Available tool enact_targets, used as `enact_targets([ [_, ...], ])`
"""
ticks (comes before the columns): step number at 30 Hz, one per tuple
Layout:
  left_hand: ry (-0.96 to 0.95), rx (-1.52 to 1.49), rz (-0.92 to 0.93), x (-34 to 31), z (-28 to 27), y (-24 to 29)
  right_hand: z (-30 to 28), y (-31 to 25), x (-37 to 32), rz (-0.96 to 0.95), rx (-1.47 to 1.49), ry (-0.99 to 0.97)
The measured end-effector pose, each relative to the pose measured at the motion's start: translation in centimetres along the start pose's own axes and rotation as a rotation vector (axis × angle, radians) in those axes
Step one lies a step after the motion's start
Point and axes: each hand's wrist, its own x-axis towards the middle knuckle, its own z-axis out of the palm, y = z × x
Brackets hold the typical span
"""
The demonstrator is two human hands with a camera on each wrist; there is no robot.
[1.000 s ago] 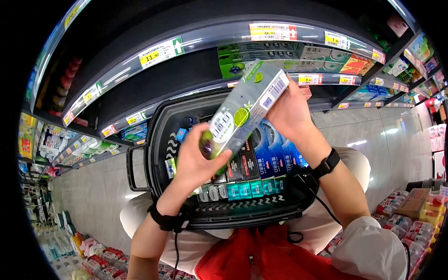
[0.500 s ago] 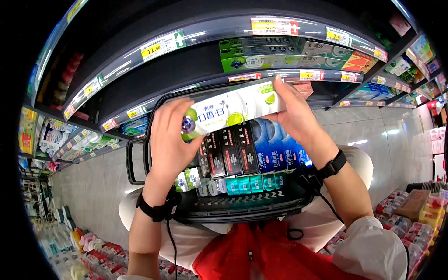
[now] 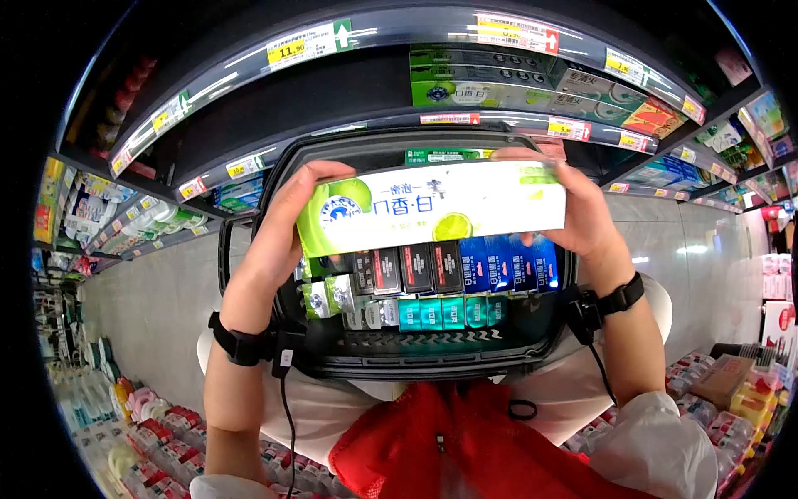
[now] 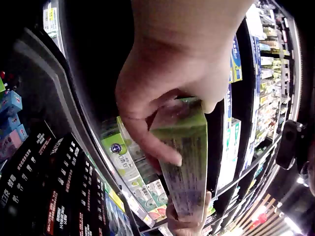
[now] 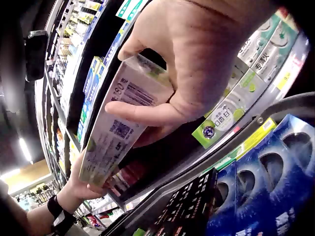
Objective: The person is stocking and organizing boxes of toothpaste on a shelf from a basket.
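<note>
A white and green toothpaste box point(image 3: 499, 200) with lime pictures is held lengthwise between both hands above a black basket point(image 3: 432, 364). My left hand point(image 3: 274, 229) grips the green end, with fingers and thumb around it in the left wrist view. At the other end, my right hand point(image 3: 588, 216) holds the box; its thumb and fingers span the barcode end point(image 5: 142, 93) in the right wrist view. Below the box, the basket contains black boxes point(image 3: 416, 270), blue boxes point(image 3: 507, 266) and teal boxes point(image 3: 445, 313) in rows.
Ahead is a dark shelf with price labels point(image 3: 303, 50). Similar green toothpaste boxes point(image 3: 465, 93) are stacked on it, beside grey boxes point(image 3: 594, 83). The basket sits by the person's lap, its handle point(image 3: 233, 266) at the left. Wrapped bottle packs point(image 3: 166, 441) stand behind on the floor.
The toothpaste box has turned from a steep slant to nearly level, its broad white face now showing. Both hands turned with it, the left moving up to the box's left end.
</note>
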Motion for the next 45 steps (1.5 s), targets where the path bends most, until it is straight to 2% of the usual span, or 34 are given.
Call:
enact_targets([
  [1,-0.027,-0.073,0.01,0.1,0.3,-0.2,0.1,0.1,-0.4,0.01,0.002,0.002],
  [3,-0.141,-0.108,-0.1,0.2,0.4,-0.2,0.2,0.4,-1.3,-0.075,-0.112,0.056],
  [5,-0.222,0.05,-0.093,0.6,0.4,-0.9,-0.4,0.2,-2.4,0.005,-0.13,0.031],
  [7,-0.301,0.142,-0.196,1.0,0.6,-1.3,-0.6,0.5,-3.4,0.074,-0.267,0.069],
  [9,-0.416,0.234,-0.285,1.7,0.6,-2.0,-1.0,0.9,-4.1,0.121,-0.249,0.131],
  [11,-0.567,0.372,-0.318,2.2,0.8,-2.9,-1.6,1.1,-4.6,0.407,-0.423,0.28],
  [13,-0.684,0.389,-0.341,2.8,0.9,-4.8,-2.0,1.4,-4.7,0.445,-0.375,0.321],
  [15,-0.695,0.409,-0.35,2.8,1.0,-5.1,-2.2,1.5,-4.9,0.524,-0.437,0.295],
  [17,-0.707,0.431,-0.357,2.8,1.3,-4.8,-2.1,1.6,-4.8,0.532,-0.413,0.298],
  [19,-0.704,0.528,-0.345,2.9,1.5,-4.5,-2.4,1.6,-4.5,0.538,-0.498,0.261],
  [21,-0.708,0.492,-0.356,2.8,1.8,-4.2,-3.0,1.4,-4.3,0.553,-0.59,0.246],
  [23,-0.728,0.537,-0.297,2.8,1.8,-4.0,-2.9,1.0,-3.8,0.598,-0.68,0.112],
  [25,-0.706,0.642,-0.284,2.6,2.1,-2.9,-3.3,0.8,-3.4,0.596,-0.726,0.078],
  [27,-0.681,0.748,-0.271,2.6,1.9,-2.6,-3.3,0.4,-3.0,0.53,-0.967,-0.061],
  [28,-0.627,0.748,-0.224,2.6,1.5,-2.7,-3.2,0.0,-2.7,0.531,-0.966,-0.062],
  [30,-0.572,0.747,-0.181,2.7,1.1,-2.8,-2.7,-0.6,-2.1,0.546,-1.234,-0.031],
  [33,-0.539,0.74,-0.064,2.8,0.8,-2.8,-2.7,-0.7,-1.2,0.501,-1.286,-0.086],
  [35,-0.531,0.789,-0.086,2.7,1.3,-2.2,-2.5,-0.8,-0.6,0.518,-1.311,-0.108],
  [37,-0.54,0.844,-0.007,2.8,1.2,-2.7,-2.4,-0.6,-0.2,0.534,-1.336,-0.133],
  [38,-0.523,0.89,-0.097,2.8,1.6,-2.5,-2.3,-0.4,0.0,0.528,-1.386,-0.119],
  [45,-0.485,0.943,-0.054,2.6,2.0,-3.2,-1.6,0.0,1.3,0.584,-1.513,-0.134],
])
